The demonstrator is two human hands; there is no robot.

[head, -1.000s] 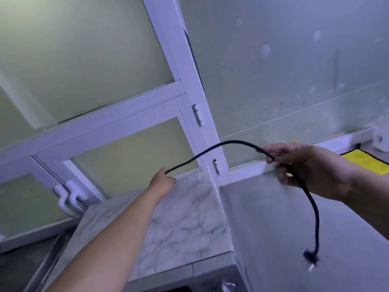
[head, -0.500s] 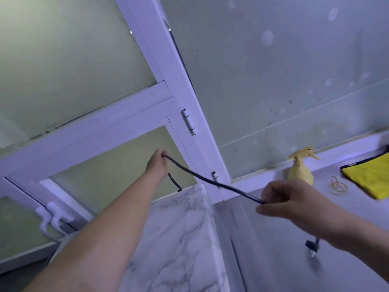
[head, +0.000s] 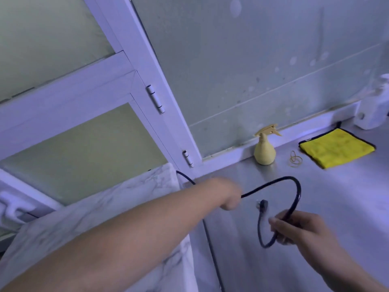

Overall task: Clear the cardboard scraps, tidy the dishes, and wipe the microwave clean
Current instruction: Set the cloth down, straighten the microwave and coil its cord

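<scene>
My left forearm lies across the marble-patterned top (head: 126, 199) at the lower left; whether that box is the microwave I cannot tell from this angle. Nearest to me on the right, my right hand (head: 305, 230) pinches a black cord (head: 265, 186) between curled fingers and thumb, above the steel table (head: 347, 197). Just below that grip the cord dips into a small loop and rises again to its plug (head: 262, 204), which hangs in the air between my two hands with its prongs pointing left. A little farther out, my left hand (head: 228, 194) is closed round the same cord, though the hand is blurred and I cannot make out each finger. Between the hands the cord arches up and over in a wide bend. Past my left hand it runs back and drops out of sight behind the rear corner of the marble-patterned top.

Farther along the table, close to the wall, a pale yellow spray bottle (head: 264, 152) stands upright. Just to its right lie a few rubber bands (head: 295, 159), and beside them a folded yellow cloth (head: 336, 147) with a dark edge lies flat. A white object (head: 372, 108) sits at the far right edge, too cut off to identify. Behind everything are the spotted grey wall (head: 263, 60) and a white window frame (head: 134, 49) with two hinges (head: 155, 99) and frosted panes.
</scene>
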